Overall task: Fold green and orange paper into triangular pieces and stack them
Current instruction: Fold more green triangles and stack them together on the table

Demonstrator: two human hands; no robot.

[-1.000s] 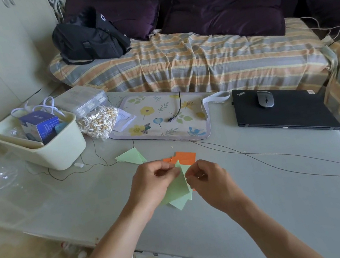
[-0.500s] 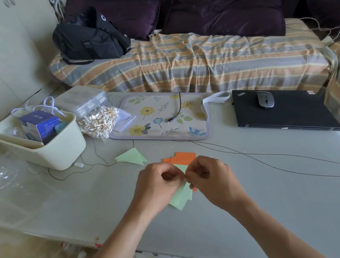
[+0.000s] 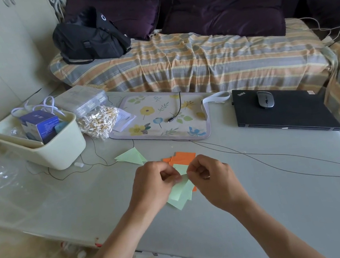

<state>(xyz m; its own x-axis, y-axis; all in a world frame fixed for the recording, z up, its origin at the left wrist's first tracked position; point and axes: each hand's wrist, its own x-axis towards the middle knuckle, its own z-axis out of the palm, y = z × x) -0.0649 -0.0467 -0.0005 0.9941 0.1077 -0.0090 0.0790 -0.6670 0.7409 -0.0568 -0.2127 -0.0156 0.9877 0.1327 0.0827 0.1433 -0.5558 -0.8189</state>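
Left hand (image 3: 151, 183) and right hand (image 3: 213, 178), close together above the table (image 3: 266, 191), each pinch 1 green paper (image 3: 181, 191). Orange paper pieces (image 3: 183, 158) lie just behind; 1 folded green triangle (image 3: 132, 156) lies apart, leftward.

1. There is just one view, from a camera worn on the person's head.
2. It looks forward and down at the table (image 3: 270, 213).
3. The hands are close, low in the middle; the sofa (image 3: 198, 62) is far, along the top.
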